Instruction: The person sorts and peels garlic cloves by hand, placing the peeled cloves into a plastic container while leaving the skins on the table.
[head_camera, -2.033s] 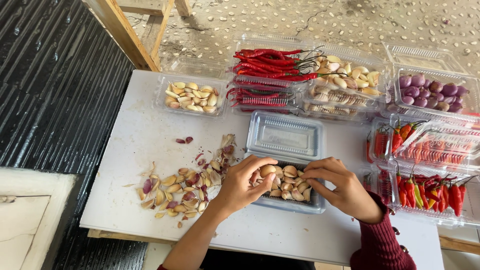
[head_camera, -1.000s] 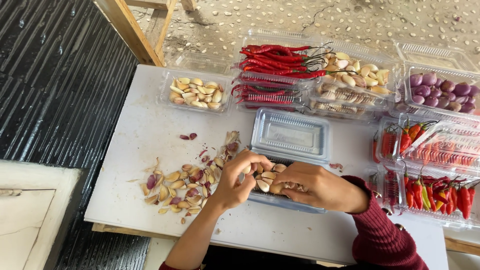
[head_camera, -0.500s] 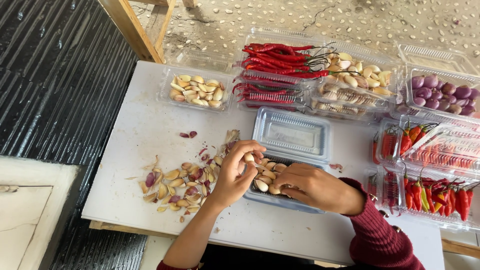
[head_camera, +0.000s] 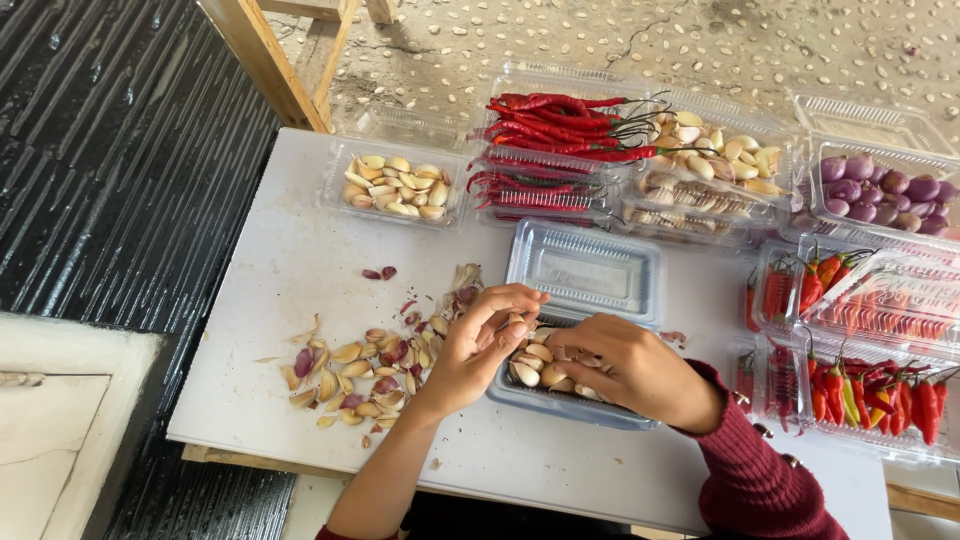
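My left hand (head_camera: 482, 342) and my right hand (head_camera: 622, 367) both rest over a clear plastic clamshell tray (head_camera: 560, 404) filled with garlic cloves (head_camera: 530, 372); its lid (head_camera: 588, 268) lies open behind it. The left hand's fingers curl over the cloves at the tray's left end, pinching at one. Laid flat on the cloves with its fingers pointing left, the right hand meets the left fingertips. A loose pile of garlic cloves and purple skins (head_camera: 365, 378) lies on the white table (head_camera: 290, 270) just left of the left hand.
Behind stand clear trays: garlic cloves (head_camera: 395, 185) at left, long red chillies (head_camera: 560, 130) in the middle, more garlic (head_camera: 715, 150) and purple shallots (head_camera: 880, 185) at right. Small mixed chillies (head_camera: 860, 385) fill trays at right. A wooden post (head_camera: 265, 60) rises at the table's far-left corner.
My right hand has slid left over the tray until it meets the left hand. Both hands have closed in on the cloves at the tray's left end.
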